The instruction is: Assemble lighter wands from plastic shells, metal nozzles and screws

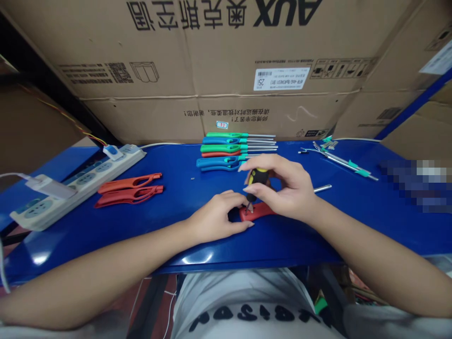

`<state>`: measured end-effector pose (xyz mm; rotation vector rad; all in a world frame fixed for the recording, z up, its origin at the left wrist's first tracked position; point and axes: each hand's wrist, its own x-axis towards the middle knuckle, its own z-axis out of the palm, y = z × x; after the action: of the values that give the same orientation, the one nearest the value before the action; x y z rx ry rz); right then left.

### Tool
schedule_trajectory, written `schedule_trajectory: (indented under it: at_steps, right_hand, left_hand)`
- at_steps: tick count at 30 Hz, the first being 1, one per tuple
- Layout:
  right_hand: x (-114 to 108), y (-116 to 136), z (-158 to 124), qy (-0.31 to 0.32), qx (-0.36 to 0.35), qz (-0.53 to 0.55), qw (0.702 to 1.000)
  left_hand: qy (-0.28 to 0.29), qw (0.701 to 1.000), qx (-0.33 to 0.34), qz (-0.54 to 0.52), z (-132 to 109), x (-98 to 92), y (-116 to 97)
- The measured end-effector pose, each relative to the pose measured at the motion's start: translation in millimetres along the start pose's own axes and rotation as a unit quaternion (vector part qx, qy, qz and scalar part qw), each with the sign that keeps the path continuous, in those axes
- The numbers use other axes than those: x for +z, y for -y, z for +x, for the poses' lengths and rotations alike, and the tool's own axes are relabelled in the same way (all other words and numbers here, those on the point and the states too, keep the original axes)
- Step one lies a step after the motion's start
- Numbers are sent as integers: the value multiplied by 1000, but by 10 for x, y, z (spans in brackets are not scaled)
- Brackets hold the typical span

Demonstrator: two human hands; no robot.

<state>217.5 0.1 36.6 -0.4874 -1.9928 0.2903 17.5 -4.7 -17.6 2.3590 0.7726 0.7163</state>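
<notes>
On the blue table lies a red long-reach lighter (257, 212), its metal tube (323, 188) sticking out to the right past my right hand. My left hand (221, 214) grips the left end of its handle, thumb along the near edge and fingers on the far side. In my right hand (287, 188) is a small screwdriver (259, 177) with a black and yellow grip. It is held upright, slightly tilted, with its tip down at the red handle by my left fingertips. My right palm hides the middle of the lighter.
Several lighters (221, 149) with green, blue and red handles lie in a row behind my hands. Orange and red handle shells (130, 194) rest at left, near a white power strip (88, 181). Metal tubes (348, 162) with green parts lie at right. A cardboard box (226, 80) stands behind.
</notes>
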Motion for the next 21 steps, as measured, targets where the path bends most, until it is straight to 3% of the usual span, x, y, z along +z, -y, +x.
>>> schedule_trajectory:
  at_steps: [2,4,8,10,14,16,18,21]
  right_hand:
    - [-7,-32,-13,-36,-58,-63,996]
    - [-24,-36,-23,-23,-75,-69,994]
    - [-36,17,1,57,36,60,996]
    - [-15,37,23,54,46,82,994]
    - [33,45,17,-31,-42,-45,998]
    - [37,51,-10,-41,-101,-105,988]
    - [28,69,-27,-17,-139,-114,984]
    - [16,105,-7,47,-84,-34,995]
  left_hand:
    - [-1,1000,0,5,-1,3,4]
    - [3,1000,-1,2,0,-2,-2]
    - [12,1000,-4,-12,3,-16,-22]
    - [12,1000,-6,-13,0,-12,-20]
    - [4,1000,-11,2,-5,5,-8]
    - [2,1000,-12,6,-2,7,-10]
    - [2,1000,-10,2,0,4,-14]
    - [-4,1000,-8,-1,-2,6,-7]
